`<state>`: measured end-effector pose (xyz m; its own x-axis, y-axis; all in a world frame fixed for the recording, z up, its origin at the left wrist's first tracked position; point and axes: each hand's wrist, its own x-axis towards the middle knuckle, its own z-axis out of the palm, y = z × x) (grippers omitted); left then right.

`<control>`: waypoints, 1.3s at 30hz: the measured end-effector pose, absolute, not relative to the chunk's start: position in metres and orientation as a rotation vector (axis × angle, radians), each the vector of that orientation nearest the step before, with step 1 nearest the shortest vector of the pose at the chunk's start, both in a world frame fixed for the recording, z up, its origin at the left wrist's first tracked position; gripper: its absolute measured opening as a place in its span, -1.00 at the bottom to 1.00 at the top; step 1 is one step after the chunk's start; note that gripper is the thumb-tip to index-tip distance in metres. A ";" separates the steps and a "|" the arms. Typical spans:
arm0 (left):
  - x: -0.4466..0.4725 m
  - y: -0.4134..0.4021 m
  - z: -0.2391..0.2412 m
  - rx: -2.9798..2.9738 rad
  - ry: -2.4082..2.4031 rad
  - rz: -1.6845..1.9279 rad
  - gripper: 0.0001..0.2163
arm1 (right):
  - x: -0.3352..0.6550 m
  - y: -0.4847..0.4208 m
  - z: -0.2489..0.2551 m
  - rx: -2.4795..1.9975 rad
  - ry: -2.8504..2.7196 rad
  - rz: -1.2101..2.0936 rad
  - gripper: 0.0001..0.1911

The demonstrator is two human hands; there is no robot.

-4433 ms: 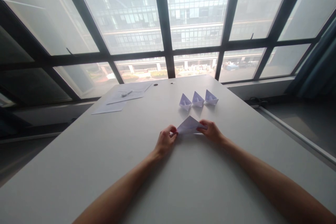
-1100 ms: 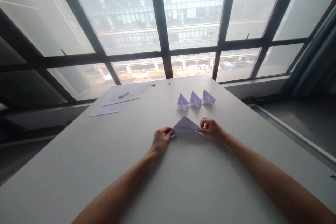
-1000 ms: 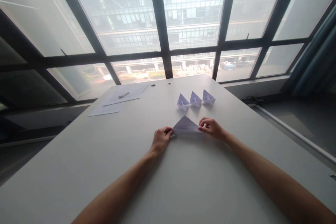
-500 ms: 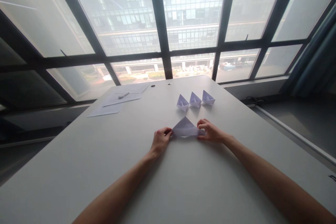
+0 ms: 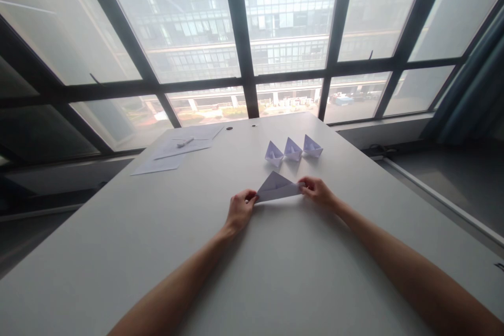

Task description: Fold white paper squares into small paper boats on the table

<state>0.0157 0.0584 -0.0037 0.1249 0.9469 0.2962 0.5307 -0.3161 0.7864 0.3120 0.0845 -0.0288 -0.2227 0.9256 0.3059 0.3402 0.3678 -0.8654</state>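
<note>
A folded sheet of white paper, shaped like a peaked hat with a band along its lower edge, is stretched between my hands just above the table. My left hand pinches its left corner. The right corner is pinched by my right hand, slightly higher than the left. Beyond the folded paper stand three white paper boats in a slanting row: a left one, a middle one and a right one.
Loose white sheets lie at the far left of the white table, with a small whitish object on top. Two round holes, one being a dark grommet, are near the back edge. Windows rise behind; a curtain hangs at right.
The folded paper has turned slightly, its right end now raised, and its lower band shows flat and straight. My right hand has moved up and now pinches the corner tip.
</note>
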 end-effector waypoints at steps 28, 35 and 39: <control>0.013 0.063 -0.007 1.849 1.352 1.173 -0.78 | 0.300 0.079 -0.023 -1.026 -1.497 0.811 -0.71; 0.013 0.063 -0.007 1.830 1.351 1.163 -0.76 | 0.298 0.077 -0.021 -1.098 -1.591 0.640 -0.79; 0.013 0.064 -0.008 1.846 1.341 1.156 -0.77 | 0.298 0.076 -0.020 -1.101 -1.614 0.691 -0.81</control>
<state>0.0133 0.0637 -0.0084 0.1213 0.9432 0.3092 0.4449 -0.3302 0.8325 0.2984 0.0760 -0.0195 -0.0626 0.9052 0.4204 0.3204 0.4171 -0.8505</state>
